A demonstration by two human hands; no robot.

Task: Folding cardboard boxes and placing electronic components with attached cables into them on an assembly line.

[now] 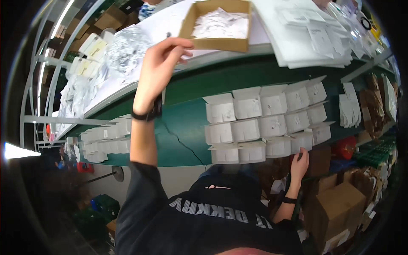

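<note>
My left hand [163, 61] reaches over the raised white worktop, its loosely bent fingers at the near left corner of a shallow cardboard box [219, 44]. Nothing shows between them. Inside that box lies a heap of small white paper slips or packets [221, 24]. My right hand [299, 165] is closed around a small dark object [300, 156] whose kind I cannot make out. It is just at the near edge of an open small white box [301, 142]. Several such boxes stand side by side in three rows on the green table, some with small items inside.
White foam sheets [293, 42] with clear packets lie at the back right; clear plastic bags [127, 49] are piled at the back left. More white boxes [106, 140] stand at far left. A black cable [178, 138] crosses the green table [182, 112]. Cardboard cartons [340, 202] stand at right.
</note>
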